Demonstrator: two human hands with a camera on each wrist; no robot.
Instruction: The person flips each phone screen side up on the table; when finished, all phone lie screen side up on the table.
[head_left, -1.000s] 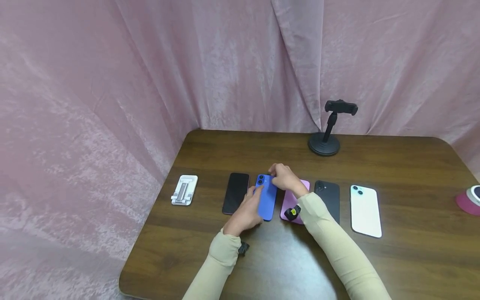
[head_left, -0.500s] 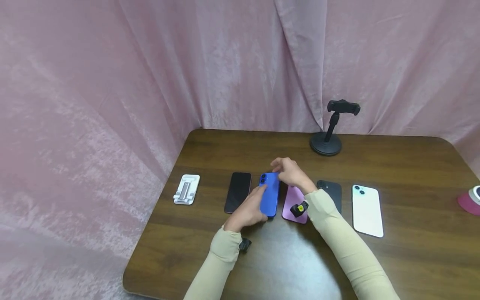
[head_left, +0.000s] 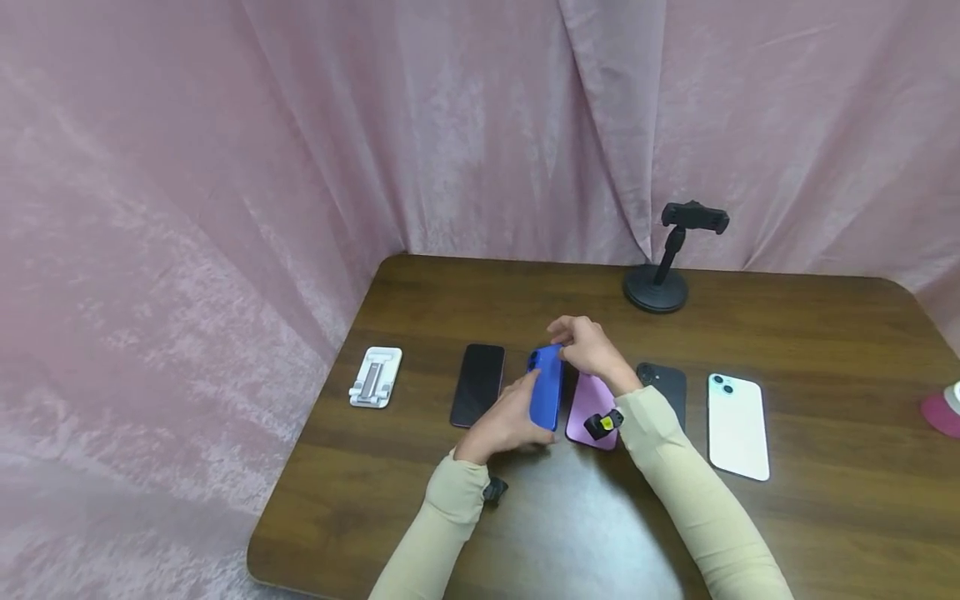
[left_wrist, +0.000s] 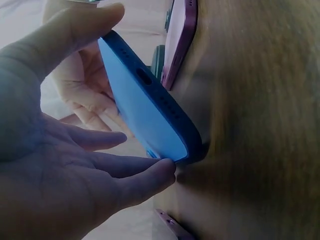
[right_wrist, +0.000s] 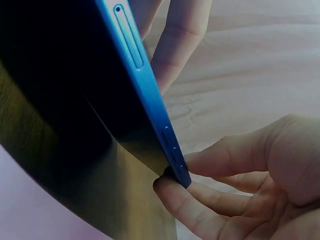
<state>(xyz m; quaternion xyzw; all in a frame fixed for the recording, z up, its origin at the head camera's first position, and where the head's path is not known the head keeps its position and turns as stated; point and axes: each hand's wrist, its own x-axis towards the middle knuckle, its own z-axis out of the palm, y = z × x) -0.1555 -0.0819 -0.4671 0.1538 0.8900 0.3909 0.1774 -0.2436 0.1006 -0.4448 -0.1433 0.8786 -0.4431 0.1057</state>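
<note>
A blue phone [head_left: 546, 392] is tilted up off the table, its camera side towards me. My right hand [head_left: 592, 346] pinches its upper right corner between thumb and fingers, seen closely in the right wrist view beside the phone's side buttons. Across the lower end, my left hand [head_left: 510, 417] holds the phone by its two long edges; in the left wrist view the thumb [left_wrist: 107, 20] is at one corner and a fingertip [left_wrist: 167, 169] at the other. Left of it lies a black phone [head_left: 478, 383], screen up; a purple phone [head_left: 591, 404] lies to its right, partly under my right wrist.
Further right lie a dark grey phone [head_left: 666, 387] and a white phone [head_left: 738, 429]. A white folding stand [head_left: 375, 377] lies at the left. The black phone holder [head_left: 663, 279] stands at the back. A pink and white object [head_left: 941, 414] sits at the right edge.
The blue phone has risen from lying flat to a tilt, its face turning leftward. My right hand moved slightly up and right with its corner; the left hand followed to the right.
</note>
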